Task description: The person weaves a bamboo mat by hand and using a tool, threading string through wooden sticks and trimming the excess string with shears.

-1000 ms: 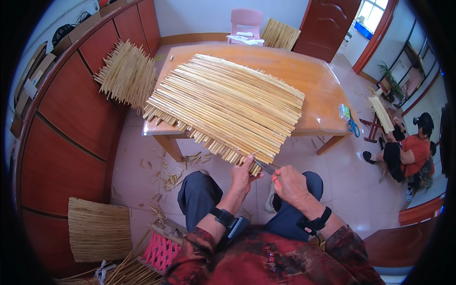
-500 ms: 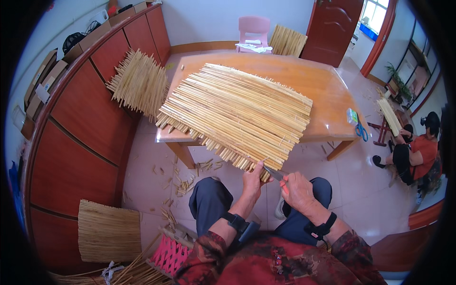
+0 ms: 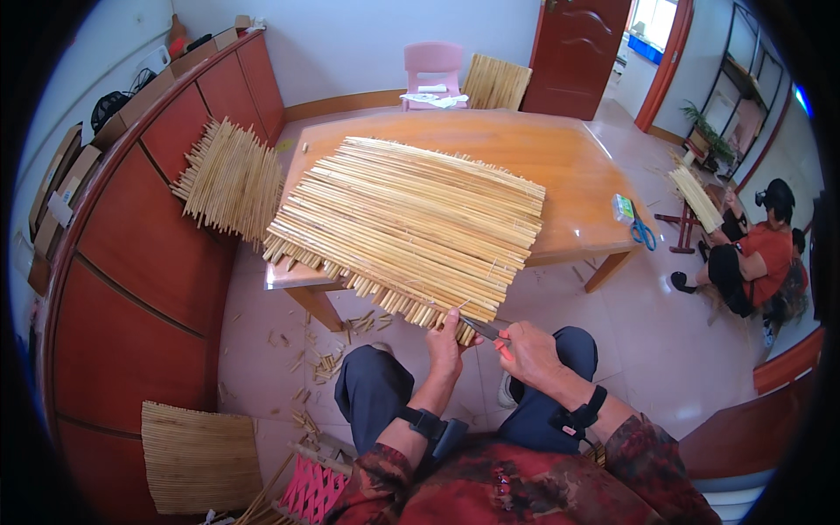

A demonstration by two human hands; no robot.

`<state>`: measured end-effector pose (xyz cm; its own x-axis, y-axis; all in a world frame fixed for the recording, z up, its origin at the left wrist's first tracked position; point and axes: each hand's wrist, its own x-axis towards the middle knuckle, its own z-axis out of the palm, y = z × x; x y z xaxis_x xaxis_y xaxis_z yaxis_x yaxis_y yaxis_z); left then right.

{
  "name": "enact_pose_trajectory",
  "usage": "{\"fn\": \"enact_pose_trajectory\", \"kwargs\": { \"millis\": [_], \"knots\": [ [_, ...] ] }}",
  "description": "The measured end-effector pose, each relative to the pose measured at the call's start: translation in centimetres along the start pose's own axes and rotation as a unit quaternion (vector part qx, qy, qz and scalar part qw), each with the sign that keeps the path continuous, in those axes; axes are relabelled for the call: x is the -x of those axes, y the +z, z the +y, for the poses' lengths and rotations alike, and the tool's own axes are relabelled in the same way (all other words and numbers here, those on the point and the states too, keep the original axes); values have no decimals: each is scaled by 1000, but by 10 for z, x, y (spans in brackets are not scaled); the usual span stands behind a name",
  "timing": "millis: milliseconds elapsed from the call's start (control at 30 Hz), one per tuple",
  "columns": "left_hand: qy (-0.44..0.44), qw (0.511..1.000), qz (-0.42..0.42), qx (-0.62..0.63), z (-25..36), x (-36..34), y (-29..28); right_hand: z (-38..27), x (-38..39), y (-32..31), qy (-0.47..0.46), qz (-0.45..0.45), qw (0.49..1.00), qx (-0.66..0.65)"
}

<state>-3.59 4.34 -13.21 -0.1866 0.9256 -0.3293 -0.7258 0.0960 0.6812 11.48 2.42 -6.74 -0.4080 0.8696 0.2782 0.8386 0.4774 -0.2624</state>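
Observation:
A mat of pale reed stalks (image 3: 402, 227) lies on the wooden table, its near corner reaching over the edge toward me. My left hand (image 3: 444, 343) is closed on that corner, thumb on top and fingers beneath. Closed around the red handles of a pair of shears (image 3: 503, 344) is my right hand (image 3: 532, 354), just right of the left. The grey blades touch or lie very near the stalk ends beside my left thumb; exactly what is between them cannot be made out.
Cut stalk pieces (image 3: 325, 363) litter the floor under the table (image 3: 577, 175). Blue-handled scissors (image 3: 643, 233) and a small box (image 3: 623, 210) lie at its right. Other reed mats (image 3: 232, 179) lean by red cabinets (image 3: 140, 254). A co-worker (image 3: 763, 249) sits at right.
The whole view has shifted, so the table and mat appear farther left. Both hands keep their hold at the same mat corner, with the shears beside the left thumb.

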Motion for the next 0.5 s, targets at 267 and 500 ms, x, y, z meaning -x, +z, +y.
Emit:
{"fn": "enact_pose_trajectory", "kwargs": {
  "millis": [267, 500],
  "knots": [
    [43, 998, 52, -17, 0, -1, 8, -6, -1, -7, 20, 6, 1000, -3],
    [3, 999, 43, -20, -16, -16, -9, -47, -65, -82, -55, 115, 989, -76]
  ]
}}
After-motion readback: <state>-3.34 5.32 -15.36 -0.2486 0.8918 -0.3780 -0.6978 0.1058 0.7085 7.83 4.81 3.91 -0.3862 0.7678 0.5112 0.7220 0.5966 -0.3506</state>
